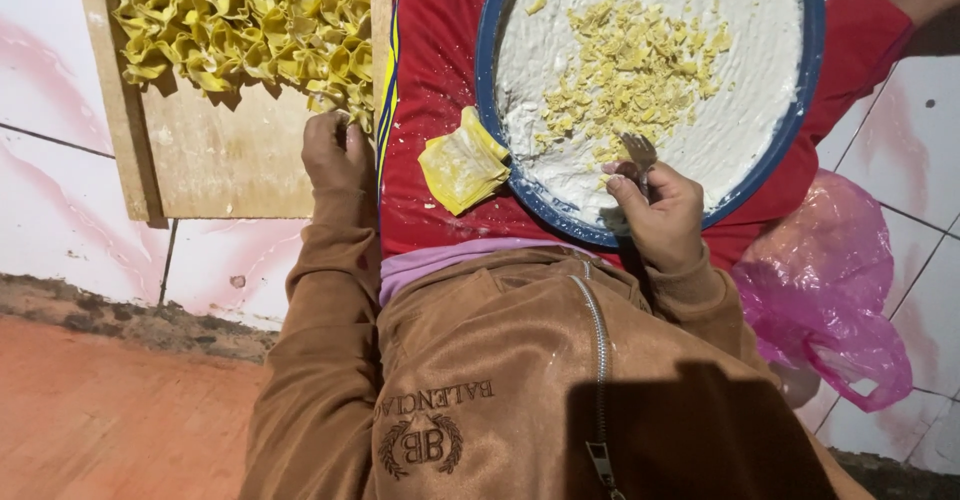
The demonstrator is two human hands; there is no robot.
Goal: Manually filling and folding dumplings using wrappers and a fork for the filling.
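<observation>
A round blue-rimmed tray (pixel 487 70) fills the upper right of the frame, resting on my lap over red cloth (pixel 430 80). It holds a smooth white paste (pixel 740 70) spread across its floor, with a loose scatter of yellow crumbs (pixel 630 65) heaped toward the middle. My right hand (pixel 655 210) sits at the tray's lower edge, fingers closed around a fork (pixel 637 150) whose tines rest in the paste.

One yellow wrapper square (pixel 462 165) lies on the red cloth just beside the tray's left rim, slightly crumpled and on its own.

In the upper left, one wooden board (pixel 225 160) lies on the pale tiled floor (pixel 60 160). Its upper part is packed with folded yellow dumplings (pixel 245 20), too many and too tightly crowded for me to count; the lower part of the board is bare wood. My left hand (pixel 335 155) rests at the board's right edge, fingers curled at the lowest dumpling in the pile; I cannot tell whether it actually grips one.

One pink plastic bag (pixel 825 280) lies crumpled on the floor at the lower right, near my right elbow.
</observation>
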